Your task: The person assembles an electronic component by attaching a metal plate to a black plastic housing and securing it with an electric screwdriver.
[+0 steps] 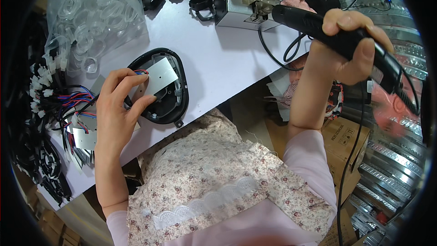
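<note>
My left hand [116, 102] is closed in a pinch at the edge of a silver metal plate [164, 74]. The plate lies tilted within a black oval plastic housing [183, 93] on the table, and short red and blue wires show by my fingertips. My right hand [353, 41] is wrapped round a black electric screwdriver [300, 19], raised off the table's right side. Its front end points at the metal pick-up slot of a screw feeder [234, 0]; whether the bit touches a screw is too small to tell.
A clear bag of transparent rings [91, 18] sits at the far left. Left of my hand lie wired metal plates [84, 137] with white connectors, beside a heap of black cables [43, 164]. Black ring parts [202, 4] stand near the feeder. The screwdriver's cord [353, 155] hangs at right.
</note>
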Motion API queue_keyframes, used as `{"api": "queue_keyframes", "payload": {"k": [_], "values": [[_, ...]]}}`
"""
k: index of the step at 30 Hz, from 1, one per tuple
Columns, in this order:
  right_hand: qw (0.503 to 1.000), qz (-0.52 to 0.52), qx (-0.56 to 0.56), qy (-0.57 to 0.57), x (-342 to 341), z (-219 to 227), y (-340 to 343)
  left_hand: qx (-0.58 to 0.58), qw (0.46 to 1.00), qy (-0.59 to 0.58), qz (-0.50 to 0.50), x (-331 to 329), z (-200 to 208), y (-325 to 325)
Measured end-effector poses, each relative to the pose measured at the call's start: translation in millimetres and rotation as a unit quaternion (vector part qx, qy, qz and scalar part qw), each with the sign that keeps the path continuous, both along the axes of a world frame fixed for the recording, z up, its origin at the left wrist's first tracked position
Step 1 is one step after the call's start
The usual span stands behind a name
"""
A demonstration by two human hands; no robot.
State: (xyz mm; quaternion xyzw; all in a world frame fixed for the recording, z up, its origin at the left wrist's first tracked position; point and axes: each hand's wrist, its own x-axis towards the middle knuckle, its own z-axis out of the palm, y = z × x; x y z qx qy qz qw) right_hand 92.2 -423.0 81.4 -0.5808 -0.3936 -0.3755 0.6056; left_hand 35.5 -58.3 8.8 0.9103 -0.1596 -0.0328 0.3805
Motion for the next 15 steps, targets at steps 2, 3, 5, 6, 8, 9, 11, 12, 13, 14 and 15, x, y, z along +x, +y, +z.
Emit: {"api": "queue_keyframes", "payload": {"k": [2, 3, 5, 6, 8, 9, 11, 12, 13, 14, 15], "values": [[1.000, 0.000, 0.007, -0.022, -5.8, 0.3, 1.0, 0.003, 1.000, -0.002, -0.006, 0.2, -0.6, 0.6], [1.000, 0.000, 0.007, -0.022, -7.2, 0.9, 2.0, 0.002, 1.000, -0.003, -0.006, 0.2, -0.6, 0.7], [0.997, 0.053, 0.048, 0.004, -8.5, 1.4, 3.8, 0.002, 1.000, -0.005, -0.006, 0.1, -0.8, 0.9], [0.997, 0.053, 0.048, 0.003, -8.4, 0.3, 3.7, 0.004, 1.000, -0.006, -0.006, -0.1, -0.9, 1.1], [1.000, 0.011, 0.022, 0.014, -8.5, -4.0, 2.9, 0.006, 1.000, -0.007, -0.005, -0.4, -0.6, 0.5], [1.000, 0.011, 0.022, 0.014, -8.6, -6.7, 3.6, 0.001, 1.000, -0.002, 0.000, -0.6, 0.0, -0.5], [0.999, -0.010, 0.024, 0.029, -8.7, -11.3, 5.4, -0.004, 1.000, 0.003, 0.006, -0.5, 0.3, -1.2], [0.999, -0.010, 0.024, 0.029, -9.1, -11.3, 4.5, -0.005, 1.000, 0.004, 0.006, -0.3, 0.3, -1.3], [1.000, -0.024, 0.011, 0.017, -9.8, -11.0, 3.0, -0.006, 1.000, 0.006, 0.005, -0.2, 0.1, -1.4], [0.999, -0.038, -0.002, 0.006, -10.4, -10.9, 2.0, -0.006, 1.000, 0.006, 0.006, -0.2, -0.4, -0.9], [0.999, -0.038, -0.002, 0.006, -10.8, -10.7, 2.7, -0.004, 1.000, 0.003, 0.001, -0.2, -1.2, 0.1]]}}
